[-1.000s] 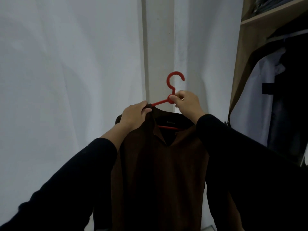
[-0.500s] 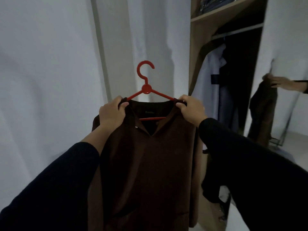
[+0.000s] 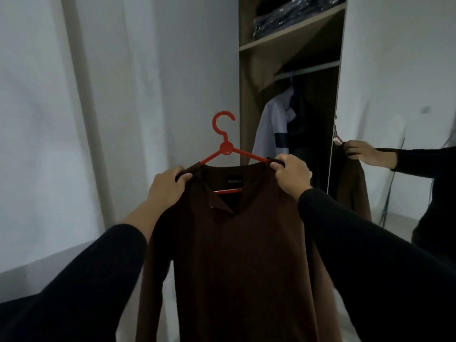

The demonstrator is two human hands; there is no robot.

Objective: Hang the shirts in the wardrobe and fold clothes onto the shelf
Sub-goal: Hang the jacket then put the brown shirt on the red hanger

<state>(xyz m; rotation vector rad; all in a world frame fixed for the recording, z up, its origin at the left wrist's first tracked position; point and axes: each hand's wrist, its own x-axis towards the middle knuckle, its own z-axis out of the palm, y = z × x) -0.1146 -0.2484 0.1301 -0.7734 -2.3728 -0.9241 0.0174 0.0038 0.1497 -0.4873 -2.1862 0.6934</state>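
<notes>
Red plastic, the hanger point(image 3: 225, 154) carries the brown shirt point(image 3: 241, 243) out in front of the person, its hook upright and free above both hands, its bar running left to right across the view. The left hand point(image 3: 166, 187) curls its fingers round the shirt's left shoulder where the cloth covers the hanger arm, and the right hand point(image 3: 292, 175) pinches the right shoulder the same way, thumb and fingers closed on fabric and plastic together. What the coming move turns on is the wardrobe rail point(image 3: 306, 70): it sits up and to the right of the hook, deep under the shelf point(image 3: 291, 33) of the open wardrobe point(image 3: 246, 119), well apart from the hanger. A white shirt point(image 3: 274, 129) already hangs at the rail's left end, just beside the wardrobe's left wall. The right hand is the nearer to the opening, so I judge the hook must rise and travel rightward before it can catch the rail.
</notes>
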